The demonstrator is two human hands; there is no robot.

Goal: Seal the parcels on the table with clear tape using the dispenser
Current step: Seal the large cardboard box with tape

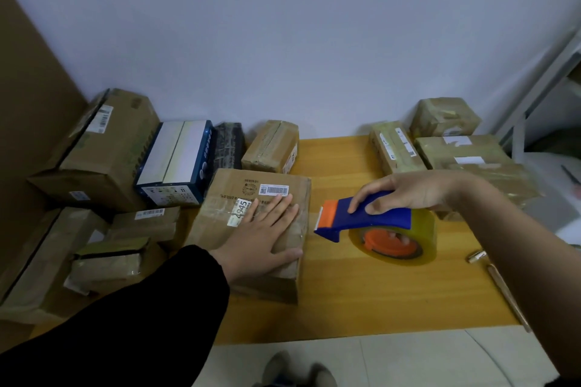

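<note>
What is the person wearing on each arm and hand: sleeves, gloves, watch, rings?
Left arm: a long black sleeve reaching the wrist; the left hand is ungloved. The right forearm has no sleeve in view; the right hand is ungloved too. No watch or rings show.

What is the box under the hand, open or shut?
Shut: the box has its top lying flat and closed, and the left hand presses flat on it.
</note>
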